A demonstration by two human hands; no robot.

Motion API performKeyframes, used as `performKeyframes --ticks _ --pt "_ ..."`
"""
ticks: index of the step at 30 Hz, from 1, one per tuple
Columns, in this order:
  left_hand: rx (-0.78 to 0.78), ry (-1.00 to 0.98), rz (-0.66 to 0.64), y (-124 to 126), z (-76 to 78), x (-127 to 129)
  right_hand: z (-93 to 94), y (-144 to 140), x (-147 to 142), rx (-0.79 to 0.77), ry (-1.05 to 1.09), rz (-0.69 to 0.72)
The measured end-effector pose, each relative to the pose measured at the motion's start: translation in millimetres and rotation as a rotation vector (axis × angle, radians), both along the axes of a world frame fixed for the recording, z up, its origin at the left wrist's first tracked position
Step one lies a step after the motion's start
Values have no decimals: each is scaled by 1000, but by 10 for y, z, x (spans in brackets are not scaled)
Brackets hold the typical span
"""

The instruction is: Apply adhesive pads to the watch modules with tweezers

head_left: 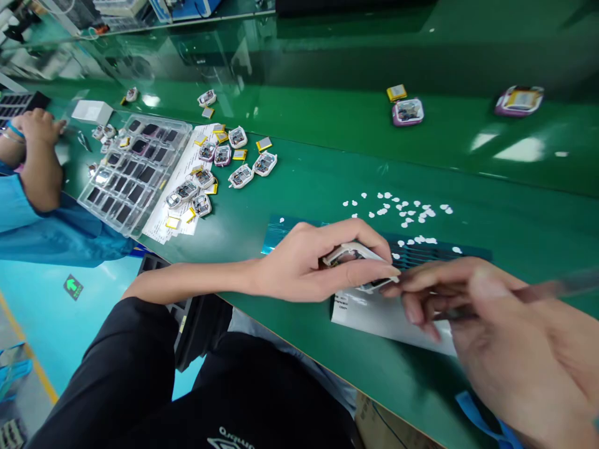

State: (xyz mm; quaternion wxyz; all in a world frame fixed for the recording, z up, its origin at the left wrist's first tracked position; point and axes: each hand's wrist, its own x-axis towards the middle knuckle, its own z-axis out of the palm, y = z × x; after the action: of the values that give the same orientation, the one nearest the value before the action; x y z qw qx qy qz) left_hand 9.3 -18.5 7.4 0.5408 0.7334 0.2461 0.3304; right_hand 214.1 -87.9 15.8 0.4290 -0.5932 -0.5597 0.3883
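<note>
The left hand (304, 265) has its grip clenched around a small white device shell (355, 259) on the bench (327, 187); it looks light, rigid, its open electronics fragile, best held by the rim. The right hand (491, 324) pinches a thin tool (552, 290)

My left hand (309, 265) grips a small white casing (358, 262) over a white sheet of paper (374, 315) on the green table (318, 181). My right hand (505, 337), blurred, holds a thin tool (552, 290) with its fingertips touching the casing. Small white discs (402, 212) lie scattered just beyond. Far left, another person's hand (40, 128) rests beside a clear tray (133, 171) and a cluster of similar casings (219, 168).
</note>
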Motion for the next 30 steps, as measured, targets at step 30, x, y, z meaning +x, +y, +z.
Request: performKeyframes --ticks 30 --pt "392 846 -443 179 62 -33 -240 202 142 -255 -70 420"
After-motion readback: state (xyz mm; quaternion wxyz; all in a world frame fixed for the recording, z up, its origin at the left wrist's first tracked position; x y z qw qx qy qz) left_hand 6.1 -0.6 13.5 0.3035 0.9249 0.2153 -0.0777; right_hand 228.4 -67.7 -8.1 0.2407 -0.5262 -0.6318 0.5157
